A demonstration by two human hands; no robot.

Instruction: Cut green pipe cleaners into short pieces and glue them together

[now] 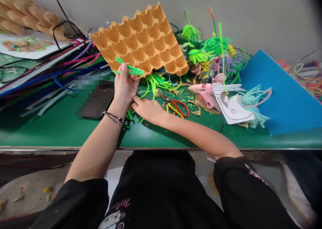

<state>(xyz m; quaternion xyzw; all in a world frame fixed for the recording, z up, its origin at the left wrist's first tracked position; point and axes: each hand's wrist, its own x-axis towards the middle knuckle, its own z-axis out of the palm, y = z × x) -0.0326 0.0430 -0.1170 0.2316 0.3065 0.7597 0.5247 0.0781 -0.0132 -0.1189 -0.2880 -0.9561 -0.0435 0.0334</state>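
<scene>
My left hand (124, 84) is raised above the green table (62, 128) and pinches a bunch of short green pipe cleaner pieces (129, 69) in front of the lower edge of an orange egg tray (143, 41) that leans tilted. My right hand (148, 109) rests low on the table with its fingers curled, the fingertips reaching left into loose green pieces (132, 115) under my left wrist. Whether it holds one is hidden. Scissors with red and yellow handles (174, 106) lie just right of my right hand.
A pink glue gun (205, 93) lies beside a white paper cutout (233, 106). A blue sheet (284, 94) covers the right side. Green pipe cleaner plants (206, 51) stand at the back. A dark phone (97, 101) and long coloured pipe cleaners (50, 74) lie left.
</scene>
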